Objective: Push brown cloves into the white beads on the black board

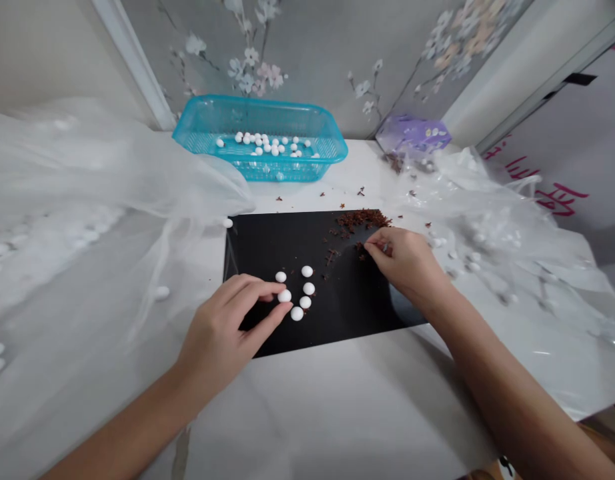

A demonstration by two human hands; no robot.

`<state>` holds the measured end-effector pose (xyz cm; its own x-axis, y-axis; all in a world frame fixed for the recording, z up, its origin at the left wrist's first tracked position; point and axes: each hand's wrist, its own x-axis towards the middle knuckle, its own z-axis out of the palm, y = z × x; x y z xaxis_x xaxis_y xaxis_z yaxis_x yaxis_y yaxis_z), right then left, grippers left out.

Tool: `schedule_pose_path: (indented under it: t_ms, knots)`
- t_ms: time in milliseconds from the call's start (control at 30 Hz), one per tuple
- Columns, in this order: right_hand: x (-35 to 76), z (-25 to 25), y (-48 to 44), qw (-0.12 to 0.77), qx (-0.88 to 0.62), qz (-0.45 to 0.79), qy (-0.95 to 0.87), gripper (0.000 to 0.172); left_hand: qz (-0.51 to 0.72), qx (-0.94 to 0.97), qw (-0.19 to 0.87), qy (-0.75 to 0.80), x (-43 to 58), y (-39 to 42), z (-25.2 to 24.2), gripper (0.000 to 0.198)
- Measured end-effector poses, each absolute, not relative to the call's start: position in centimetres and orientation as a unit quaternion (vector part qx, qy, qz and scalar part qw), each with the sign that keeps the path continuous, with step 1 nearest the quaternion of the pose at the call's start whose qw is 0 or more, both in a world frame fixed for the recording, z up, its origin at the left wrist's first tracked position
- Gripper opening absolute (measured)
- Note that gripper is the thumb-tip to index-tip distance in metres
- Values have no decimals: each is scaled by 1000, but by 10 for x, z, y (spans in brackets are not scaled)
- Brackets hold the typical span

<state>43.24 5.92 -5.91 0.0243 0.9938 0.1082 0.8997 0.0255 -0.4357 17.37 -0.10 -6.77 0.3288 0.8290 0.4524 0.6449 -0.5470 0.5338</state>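
My left hand (232, 320) pinches a small white ball (284, 296) between thumb and fingertips, low over a black mat (267, 240). Several more white balls (297, 313) lie beside it in a curved, U-like row. Tiny brown bits show next to some of them. At the mat's right side, my right hand (400, 263) is closed in a pinch, its fingertips at a small brown spiky piece (359, 247). A heap of similar brown pieces (365, 218) spreads over the mat's far right corner, just beyond that hand.
A blue plastic basket (260, 107) holding white balls stands behind the mat. Clear plastic bags with white balls lie left (87, 173) and right (487, 220). A purple packet (412, 133) sits at the back right. Loose brown bits dot the white table (307, 413).
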Motion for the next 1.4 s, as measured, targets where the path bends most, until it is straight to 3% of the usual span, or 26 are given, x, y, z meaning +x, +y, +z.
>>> schedule_pose_path:
  t_ms: [100,167,300,400,1400]
  knots:
    - [423,-50,52,261,-676,203,-658,8,319,829,132,440,174,-1,-67,6]
    - [414,-41,44,274,-639,344,-631,16,291,854,143,407,174,-1,-67,8]
    - [396,-29,27,166,-535,621,-549,24,272,873,152,375,174,-3,-68,6]
    - [384,-33,17,135,-472,697,-523,24,271,876,151,369,173,-4,-68,5]
    - [365,-51,-1,142,-547,646,-513,22,236,881,196,361,172,-3,-70,10]
